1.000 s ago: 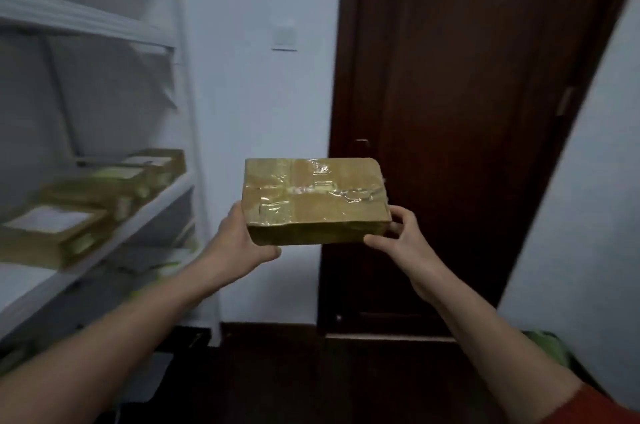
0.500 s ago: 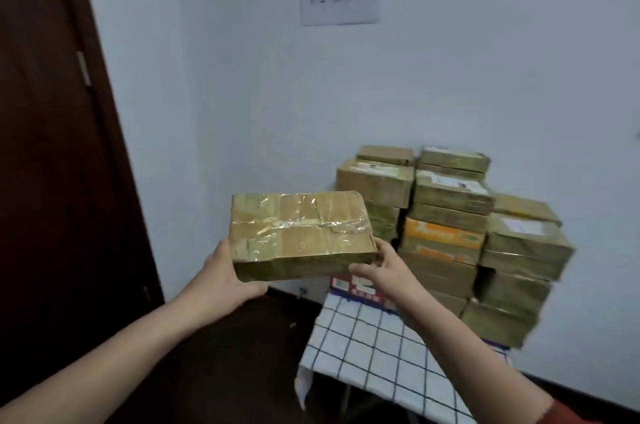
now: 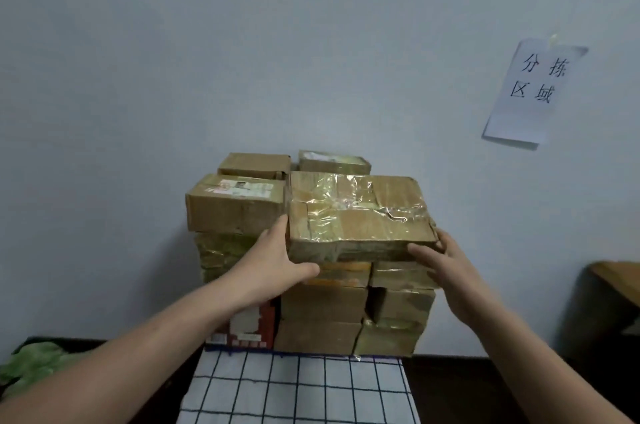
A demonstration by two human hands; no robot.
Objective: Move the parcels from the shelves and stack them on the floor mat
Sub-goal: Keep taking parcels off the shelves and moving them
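Parcel (image 3: 360, 212) in shiny tape is at the top of the stack (image 3: 322, 306) on the checked mat (image 3: 298, 389). My left hand (image 3: 273, 261) and right hand (image 3: 446, 268) clamp its near corners.

About twelve parcels (image 3: 323, 302) are standing piled together, counting the one taped parcel (image 3: 360, 212) on top — the blurred lower ones are blocking an exact count. Two paper signs (image 3: 533, 91) are hanging on the wall (image 3: 311, 77). One checked mat (image 3: 298, 389) is lying below. Two hands are gripping the taped parcel: left hand (image 3: 277, 261), right hand (image 3: 446, 268).
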